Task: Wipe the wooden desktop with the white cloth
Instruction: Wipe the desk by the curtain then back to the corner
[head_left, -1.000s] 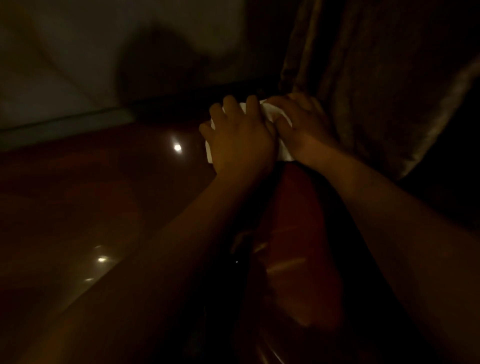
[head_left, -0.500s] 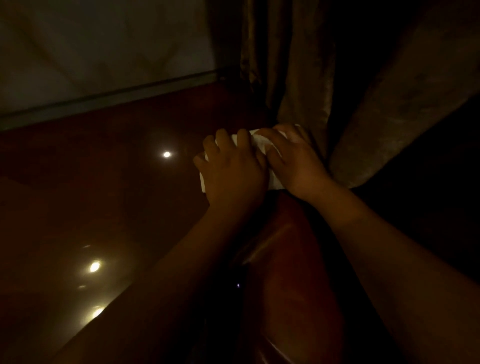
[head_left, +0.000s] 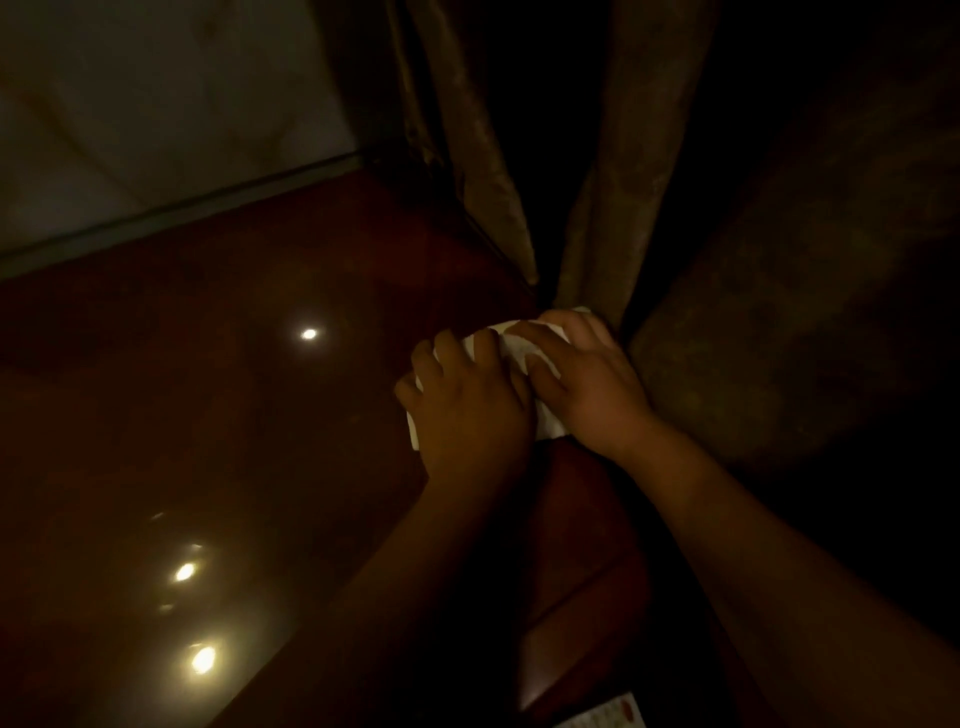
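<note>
The scene is dim. A glossy reddish wooden desktop (head_left: 218, 405) fills the left and middle of the head view, with lamp glints on it. A white cloth (head_left: 514, 347) lies flat on the desk near its right edge, mostly hidden under both hands. My left hand (head_left: 470, 415) presses down on the cloth's left part, fingers spread. My right hand (head_left: 587, 384) lies on its right part beside the left hand, fingertips on the cloth.
Brownish curtains (head_left: 613, 197) hang right behind the cloth and along the desk's right edge. A pale wall (head_left: 156, 104) with a strip along its base borders the desk's far side. A small printed card (head_left: 608, 714) shows at the bottom edge.
Both hands and the cloth have slid along the desk's right edge toward me, away from the far wall. More desktop shows behind them.
</note>
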